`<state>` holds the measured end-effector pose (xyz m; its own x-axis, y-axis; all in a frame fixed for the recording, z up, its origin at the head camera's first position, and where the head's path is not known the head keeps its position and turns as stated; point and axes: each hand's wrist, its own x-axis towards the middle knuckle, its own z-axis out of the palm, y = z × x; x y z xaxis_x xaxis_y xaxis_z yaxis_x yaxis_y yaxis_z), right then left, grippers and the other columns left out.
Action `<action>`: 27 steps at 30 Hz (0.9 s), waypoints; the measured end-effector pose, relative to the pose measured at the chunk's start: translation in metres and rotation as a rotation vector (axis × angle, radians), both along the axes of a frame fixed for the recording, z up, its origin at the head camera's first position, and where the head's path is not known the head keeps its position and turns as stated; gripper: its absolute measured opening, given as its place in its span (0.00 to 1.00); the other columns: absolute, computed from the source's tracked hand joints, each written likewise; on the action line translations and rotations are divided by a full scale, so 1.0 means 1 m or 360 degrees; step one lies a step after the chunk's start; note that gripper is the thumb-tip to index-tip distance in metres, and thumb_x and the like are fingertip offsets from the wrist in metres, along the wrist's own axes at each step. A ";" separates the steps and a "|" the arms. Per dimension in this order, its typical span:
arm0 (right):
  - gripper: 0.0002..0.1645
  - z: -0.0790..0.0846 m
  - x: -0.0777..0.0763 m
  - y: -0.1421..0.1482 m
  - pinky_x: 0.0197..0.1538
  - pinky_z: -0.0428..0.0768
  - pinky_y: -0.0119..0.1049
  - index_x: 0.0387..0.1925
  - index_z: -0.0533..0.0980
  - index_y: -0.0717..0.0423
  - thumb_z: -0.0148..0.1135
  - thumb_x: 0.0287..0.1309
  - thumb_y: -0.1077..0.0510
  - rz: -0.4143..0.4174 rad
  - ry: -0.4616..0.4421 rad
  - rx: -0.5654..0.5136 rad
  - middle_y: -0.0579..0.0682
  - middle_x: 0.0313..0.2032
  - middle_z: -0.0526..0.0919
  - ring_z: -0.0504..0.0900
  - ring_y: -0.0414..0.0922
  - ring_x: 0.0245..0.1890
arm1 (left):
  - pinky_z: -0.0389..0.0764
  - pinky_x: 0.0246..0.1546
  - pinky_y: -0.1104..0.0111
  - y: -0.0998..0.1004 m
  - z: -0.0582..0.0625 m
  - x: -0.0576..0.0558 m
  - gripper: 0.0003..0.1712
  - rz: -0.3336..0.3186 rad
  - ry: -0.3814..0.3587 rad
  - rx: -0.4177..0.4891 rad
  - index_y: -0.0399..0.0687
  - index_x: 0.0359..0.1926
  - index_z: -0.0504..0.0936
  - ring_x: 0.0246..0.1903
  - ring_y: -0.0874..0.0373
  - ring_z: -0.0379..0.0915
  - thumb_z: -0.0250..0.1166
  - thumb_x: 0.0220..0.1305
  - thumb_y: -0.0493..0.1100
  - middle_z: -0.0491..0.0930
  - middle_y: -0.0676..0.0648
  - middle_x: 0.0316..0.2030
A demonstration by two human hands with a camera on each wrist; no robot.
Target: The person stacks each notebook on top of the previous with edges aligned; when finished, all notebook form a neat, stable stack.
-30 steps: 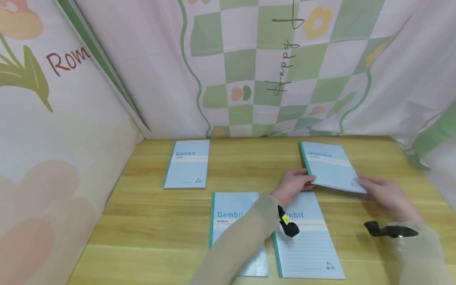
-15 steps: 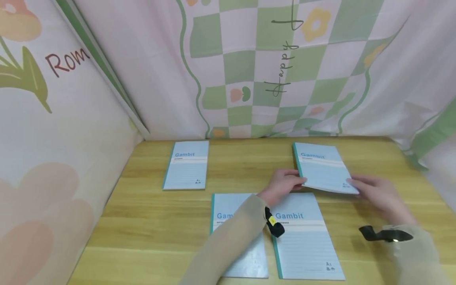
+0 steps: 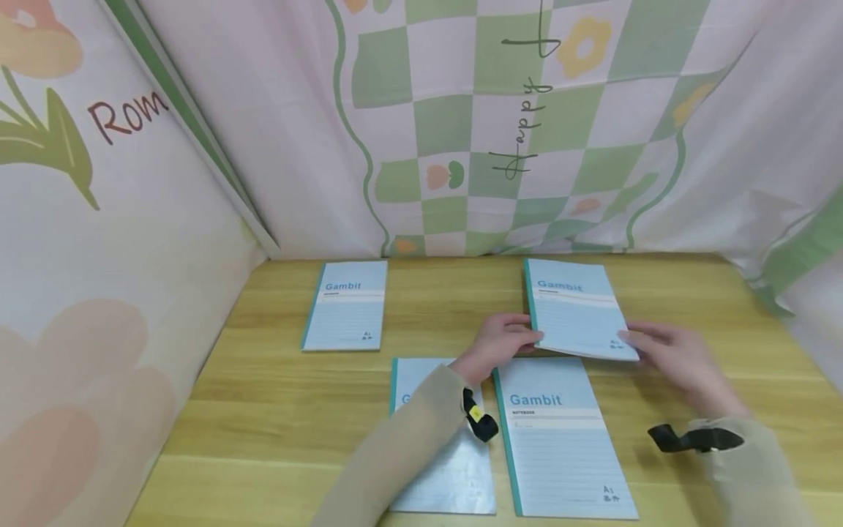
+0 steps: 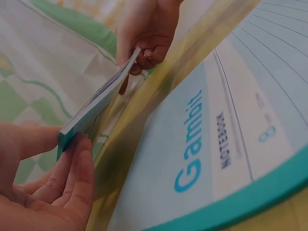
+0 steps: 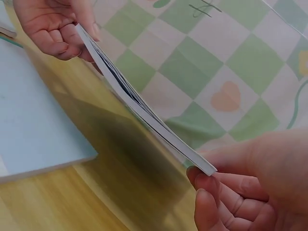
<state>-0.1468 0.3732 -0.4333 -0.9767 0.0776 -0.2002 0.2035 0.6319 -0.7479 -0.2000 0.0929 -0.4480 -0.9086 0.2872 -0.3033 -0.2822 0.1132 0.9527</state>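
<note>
Both hands hold a light blue notebook (image 3: 576, 311) by its near corners, tilted and raised over the far right part of the table. At its teal spine, my left hand (image 3: 500, 340) pinches the near left corner, thumb on top and fingers below. My right hand (image 3: 678, 359) pinches the near right corner in the same way. In the right wrist view the held notebook (image 5: 144, 108) shows its page edge, slightly parted, with its shadow on the wood beneath. Just in front of it lies a larger Gambit notebook (image 3: 560, 446), flat on the table; its cover fills much of the left wrist view.
Another large notebook (image 3: 454, 476) lies left of that one, partly hidden under my left sleeve (image 3: 402, 439). A smaller notebook (image 3: 345, 307) lies at the back left of the wooden table (image 3: 263, 424). A patterned curtain (image 3: 448, 124) hangs along the table's back edge.
Both hands have carried the raised notebook leftward across the back of the table. The left sleeve has moved left too, uncovering more of the larger notebook in front. The notebooks on the table stay put.
</note>
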 end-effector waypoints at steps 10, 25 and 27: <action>0.51 0.001 -0.002 -0.017 0.40 0.80 0.35 0.72 0.65 0.67 0.55 0.68 0.30 0.0018 -0.0006 0.0021 0.68 0.60 0.75 0.78 0.55 0.49 | 0.84 0.46 0.66 -0.022 -0.005 -0.001 0.27 -0.0086 0.0089 0.0033 0.41 0.62 0.79 0.37 0.59 0.85 0.73 0.64 0.42 0.87 0.53 0.39; 0.50 -0.001 -0.011 -0.042 0.41 0.81 0.34 0.73 0.64 0.65 0.57 0.68 0.30 0.0029 -0.0028 -0.0079 0.65 0.59 0.77 0.78 0.51 0.47 | 0.83 0.49 0.65 -0.048 -0.005 -0.003 0.27 -0.0036 0.0073 -0.0015 0.44 0.62 0.79 0.37 0.59 0.84 0.74 0.63 0.43 0.86 0.53 0.39; 0.50 -0.002 -0.012 -0.045 0.41 0.81 0.34 0.73 0.64 0.64 0.57 0.68 0.31 0.0031 -0.0034 -0.0095 0.65 0.60 0.77 0.78 0.52 0.47 | 0.82 0.51 0.64 -0.051 -0.005 -0.003 0.28 -0.0039 0.0081 -0.0013 0.44 0.63 0.79 0.37 0.58 0.84 0.74 0.63 0.43 0.86 0.53 0.40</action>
<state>-0.1593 0.3282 -0.4352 -0.9733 0.0457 -0.2248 0.2078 0.5902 -0.7800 -0.2027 0.0418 -0.4529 -0.9156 0.3073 -0.2591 -0.2303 0.1272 0.9648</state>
